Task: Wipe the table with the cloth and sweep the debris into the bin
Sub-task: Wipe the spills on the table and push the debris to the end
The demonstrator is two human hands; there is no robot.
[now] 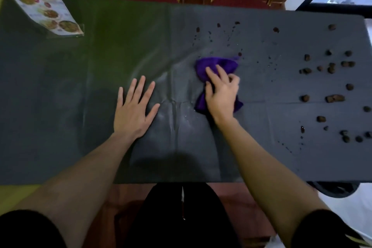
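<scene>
Table (60,90): covered in a dark sheet, creased near the middle, with a faint wet sheen around the wiped patch.
Right hand (221,92): pressed down on the purple cloth (215,66), fingers curled and bunching the fabric under the palm.
Cloth: crumpled, lying near the table's centre, poking out past the fingertips on the far side and behind the wrist on the near side.
Left hand (133,110): flat on the dark cover just left of the cloth, all 5 fingers spread wide, holding nothing.
Debris (330,69): small brown lumps scattered over the right part of the table, well apart from the cloth; a few more along the far edge (275,30).
Droplets: dark specks just beyond the cloth.
Menu stand (43,5): far left corner.
Bin (334,189): dark rim under the table's near right edge.
</scene>
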